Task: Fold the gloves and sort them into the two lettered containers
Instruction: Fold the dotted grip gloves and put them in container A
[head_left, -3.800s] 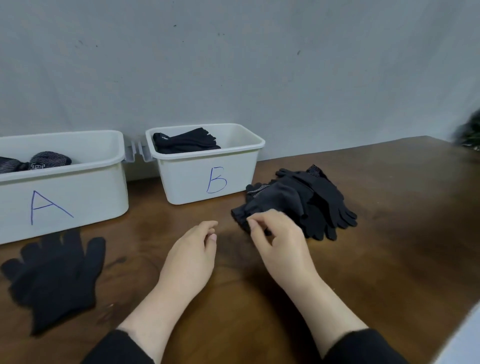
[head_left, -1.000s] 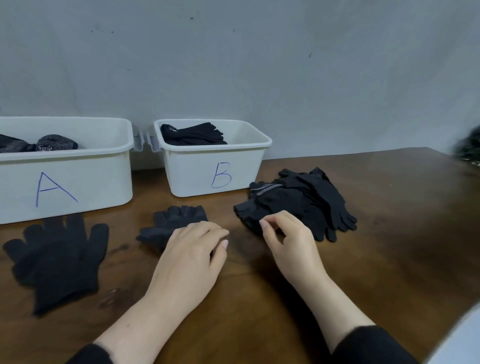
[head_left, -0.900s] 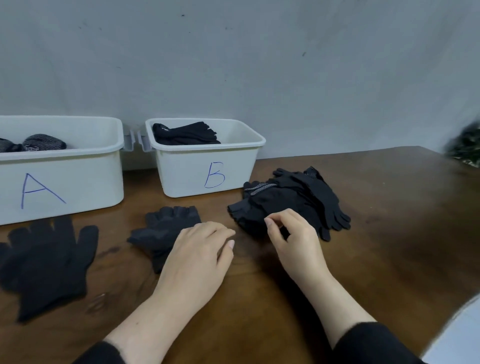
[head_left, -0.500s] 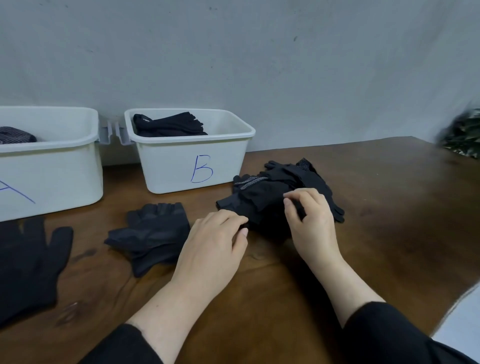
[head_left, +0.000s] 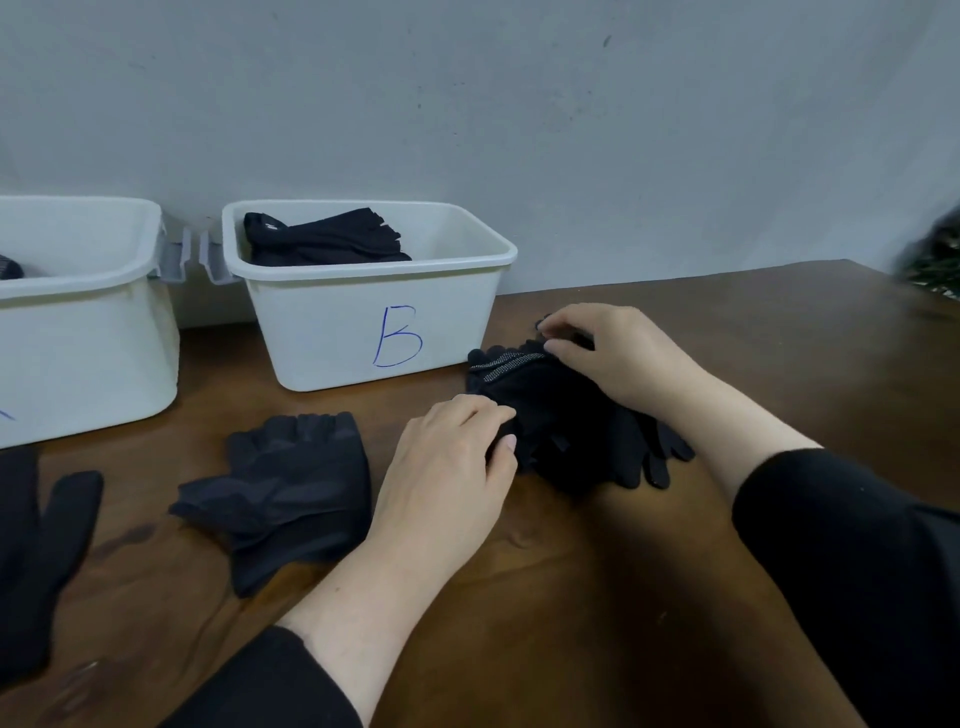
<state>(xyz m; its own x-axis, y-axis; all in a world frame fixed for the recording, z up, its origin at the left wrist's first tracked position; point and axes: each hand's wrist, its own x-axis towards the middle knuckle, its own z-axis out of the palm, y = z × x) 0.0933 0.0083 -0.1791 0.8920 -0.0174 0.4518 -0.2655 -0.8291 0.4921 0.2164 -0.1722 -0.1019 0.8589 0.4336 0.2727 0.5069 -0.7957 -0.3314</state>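
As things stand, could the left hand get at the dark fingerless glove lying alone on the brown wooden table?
Probably yes. The left hand rests on the glove pile, and the dark fingerless glove lies just beside it on open table, with nothing between them.

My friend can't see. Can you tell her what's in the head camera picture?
Both hands, left hand and right hand, rest on a pile of black gloves on a wooden table, beside white bin B.
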